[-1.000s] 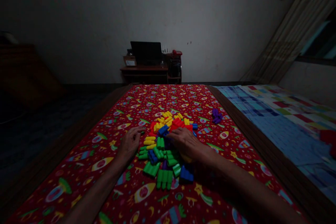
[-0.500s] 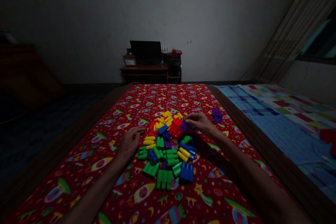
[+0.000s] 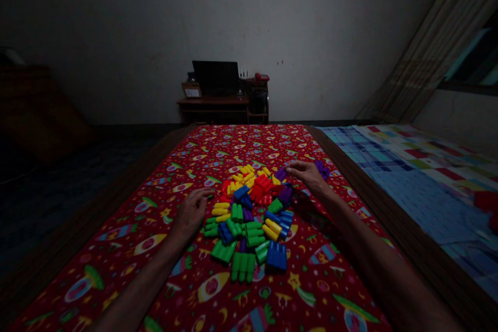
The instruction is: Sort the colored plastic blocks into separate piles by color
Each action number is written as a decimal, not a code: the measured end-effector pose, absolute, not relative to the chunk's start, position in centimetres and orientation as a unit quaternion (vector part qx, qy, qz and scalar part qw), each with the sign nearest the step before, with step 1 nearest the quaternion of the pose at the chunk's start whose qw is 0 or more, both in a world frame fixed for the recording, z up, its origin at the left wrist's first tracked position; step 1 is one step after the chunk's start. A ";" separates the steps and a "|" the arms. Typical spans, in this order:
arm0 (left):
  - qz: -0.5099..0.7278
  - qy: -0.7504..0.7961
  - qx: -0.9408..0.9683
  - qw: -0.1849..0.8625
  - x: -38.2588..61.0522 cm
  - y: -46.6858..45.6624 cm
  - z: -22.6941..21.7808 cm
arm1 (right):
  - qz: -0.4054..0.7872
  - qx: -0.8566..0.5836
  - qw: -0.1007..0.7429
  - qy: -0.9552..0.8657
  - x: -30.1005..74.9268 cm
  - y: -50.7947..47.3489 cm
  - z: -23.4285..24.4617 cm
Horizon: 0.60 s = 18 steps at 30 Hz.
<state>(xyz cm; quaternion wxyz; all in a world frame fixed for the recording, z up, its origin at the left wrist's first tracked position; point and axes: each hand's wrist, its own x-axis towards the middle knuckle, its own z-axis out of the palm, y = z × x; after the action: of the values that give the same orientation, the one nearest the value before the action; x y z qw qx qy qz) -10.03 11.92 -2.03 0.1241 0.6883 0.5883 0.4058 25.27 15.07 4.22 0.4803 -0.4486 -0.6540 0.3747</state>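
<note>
Right hand [image 3: 308, 175]: thumb and fingertips pinched on a purple block [image 3: 280, 174] at the far right edge of the pile [image 3: 254, 236]. Left hand [image 3: 192, 211]: loosely curled, unclenched, on the cloth [image 3: 155, 194] beside the pile. Purple cluster [image 3: 322, 168]: just beyond the right wrist.

purple blocks [image 3: 322, 168]: partly behind right hand [image 3: 305, 174] | window [image 3: 475, 59]: cut, right edge

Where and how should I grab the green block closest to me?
Probably pinch the green block by the left and right sides of its near half, coming from the near side: that half juts out of the pile onto the red cloth, and its ridges run toward you.
</note>
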 end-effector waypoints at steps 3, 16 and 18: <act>0.406 0.590 0.687 0.127 -9.9 11.8 -1.8 | 0.320 -0.489 0.536 -0.610 27.6 15.8 4.6; 0.390 0.592 0.694 0.124 -9.9 11.6 -1.5 | 0.007 -0.713 0.437 -0.549 34.6 16.1 3.6; 0.391 0.590 0.696 0.121 -9.9 11.5 -1.4 | -0.005 -0.696 0.418 -0.583 33.6 15.9 4.9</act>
<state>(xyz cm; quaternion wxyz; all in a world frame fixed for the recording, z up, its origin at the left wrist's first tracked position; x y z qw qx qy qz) -9.86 11.54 -1.39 0.1214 0.6959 0.5900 0.3911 33.62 15.86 4.89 0.4184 -0.6962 -0.5834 -0.0053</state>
